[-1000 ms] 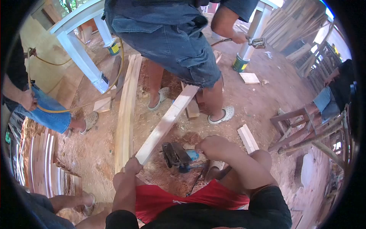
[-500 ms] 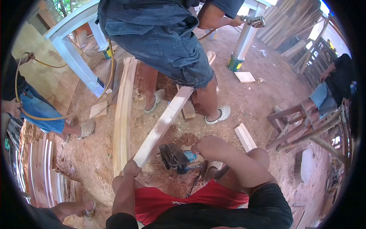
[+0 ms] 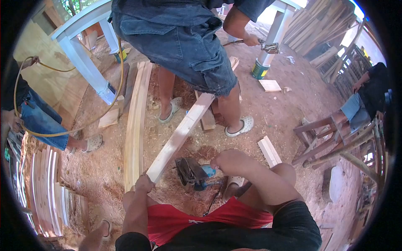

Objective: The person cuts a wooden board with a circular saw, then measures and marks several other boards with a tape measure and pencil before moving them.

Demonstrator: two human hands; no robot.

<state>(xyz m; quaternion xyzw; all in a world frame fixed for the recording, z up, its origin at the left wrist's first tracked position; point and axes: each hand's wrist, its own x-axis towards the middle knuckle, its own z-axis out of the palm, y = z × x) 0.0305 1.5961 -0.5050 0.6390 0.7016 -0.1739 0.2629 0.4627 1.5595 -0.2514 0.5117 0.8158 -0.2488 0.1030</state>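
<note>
My left hand (image 3: pixel 144 184) is closed around the near end of a pale wooden beam (image 3: pixel 180 136). The beam slants away and up to the right, its far part passing beneath a standing person's legs. My right hand (image 3: pixel 226 161) is curled with its fingers turned down, just above a blue power saw (image 3: pixel 194 173). Its palm side is hidden, so I cannot make out what, if anything, lies in it. The saw, with a dark metal base, lies among sawdust between my feet and the beam.
A person in dark shorts (image 3: pixel 176 46) stands ahead, holding a spray gun (image 3: pixel 270 48) by a white table leg (image 3: pixel 274 35). Long boards (image 3: pixel 136 125) lie left of the beam. At far left, another person holds a yellow hose (image 3: pixel 83 127). A person sits at right near a wooden frame (image 3: pixel 318 134).
The standing person's spray gun has moved left and down along the white leg. At lower left, another person's leg has shifted. My hands, the beam and the saw stay put.
</note>
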